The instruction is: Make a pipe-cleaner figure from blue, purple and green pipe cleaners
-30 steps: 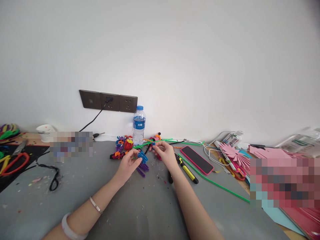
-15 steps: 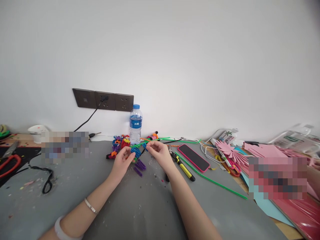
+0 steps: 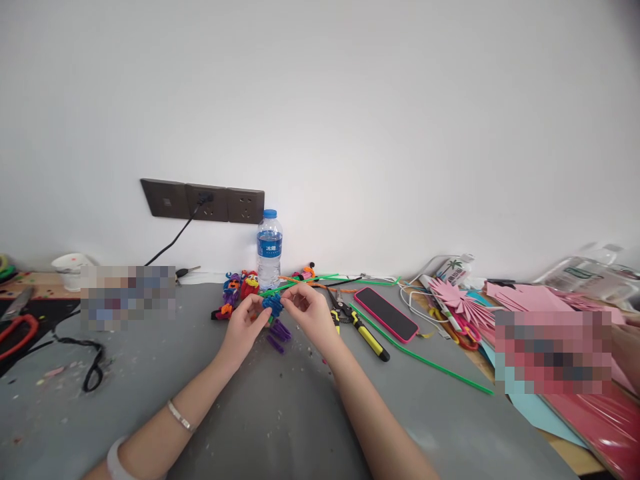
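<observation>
My left hand (image 3: 246, 325) pinches a small coiled blue pipe cleaner piece (image 3: 273, 303) between thumb and fingers. From the right, my right hand (image 3: 307, 308) has its fingertips closed on the same blue piece. Purple pipe cleaner pieces (image 3: 280, 331) lie on the grey table (image 3: 260, 413) just below my hands. Behind them are a red and yellow pipe cleaner figure (image 3: 249, 283) and a purple and orange one (image 3: 232, 285). Green pipe cleaners (image 3: 285, 287) stretch across behind my fingers.
A water bottle (image 3: 270, 250) stands by the wall. Yellow-handled pliers (image 3: 369, 337), a phone (image 3: 387, 315) and a long green pipe cleaner (image 3: 440, 365) lie right. Pink folded paper (image 3: 457, 300) and another person's hand (image 3: 625, 343) are far right; red-handled scissors (image 3: 23, 333) lie far left.
My right hand has moved left, bringing its fingertips against the blue piece in my left hand. More of the pliers now shows. The camera view has shifted slightly.
</observation>
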Action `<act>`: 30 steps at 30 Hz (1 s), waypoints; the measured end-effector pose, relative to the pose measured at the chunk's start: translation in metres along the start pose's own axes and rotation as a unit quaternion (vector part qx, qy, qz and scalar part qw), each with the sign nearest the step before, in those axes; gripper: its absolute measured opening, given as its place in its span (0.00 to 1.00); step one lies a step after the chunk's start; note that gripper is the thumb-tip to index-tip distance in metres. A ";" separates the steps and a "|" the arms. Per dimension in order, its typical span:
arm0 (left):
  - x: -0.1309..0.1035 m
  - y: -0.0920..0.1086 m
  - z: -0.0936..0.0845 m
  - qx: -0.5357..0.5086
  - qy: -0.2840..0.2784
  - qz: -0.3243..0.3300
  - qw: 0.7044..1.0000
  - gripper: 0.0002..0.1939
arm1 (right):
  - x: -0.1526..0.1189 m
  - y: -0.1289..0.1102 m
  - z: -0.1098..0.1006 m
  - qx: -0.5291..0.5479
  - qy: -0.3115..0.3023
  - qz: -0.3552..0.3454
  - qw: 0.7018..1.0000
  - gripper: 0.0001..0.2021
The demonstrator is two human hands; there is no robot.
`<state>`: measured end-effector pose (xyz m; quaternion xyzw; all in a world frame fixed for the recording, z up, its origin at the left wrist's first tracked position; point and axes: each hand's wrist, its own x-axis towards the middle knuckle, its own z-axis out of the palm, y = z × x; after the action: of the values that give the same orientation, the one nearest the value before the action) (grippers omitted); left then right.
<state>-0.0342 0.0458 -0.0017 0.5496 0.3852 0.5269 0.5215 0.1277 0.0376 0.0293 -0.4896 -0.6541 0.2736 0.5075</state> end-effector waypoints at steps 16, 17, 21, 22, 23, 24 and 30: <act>0.000 0.000 0.000 -0.003 0.002 -0.004 1.000 0.12 | -0.001 -0.008 0.000 -0.039 -0.031 -0.019 0.999 0.01; 0.000 -0.001 -0.001 -0.004 0.002 -0.001 1.000 0.11 | -0.002 -0.008 0.001 -0.043 -0.030 -0.022 0.998 0.01; 0.001 -0.001 -0.001 -0.003 0.002 0.006 1.000 0.11 | -0.003 -0.007 0.004 -0.042 -0.025 -0.039 0.998 0.01; 0.001 -0.001 -0.001 -0.004 0.002 0.006 1.000 0.11 | -0.004 -0.007 0.005 -0.034 -0.022 -0.042 0.998 0.01; 0.001 -0.001 -0.001 -0.005 0.002 0.006 1.000 0.10 | -0.004 -0.007 0.006 -0.026 -0.020 -0.045 0.998 0.02; 0.000 -0.001 -0.001 -0.006 0.003 0.006 1.000 0.10 | -0.005 -0.007 0.007 -0.019 -0.018 -0.047 0.999 0.02; 0.000 -0.002 -0.002 -0.005 0.006 0.011 1.000 0.10 | -0.006 -0.008 0.009 -0.018 -0.016 -0.061 0.998 0.04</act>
<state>-0.0355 0.0469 -0.0036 0.5481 0.3794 0.5376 0.5163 0.1164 0.0299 0.0308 -0.4535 -0.6955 0.2381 0.5039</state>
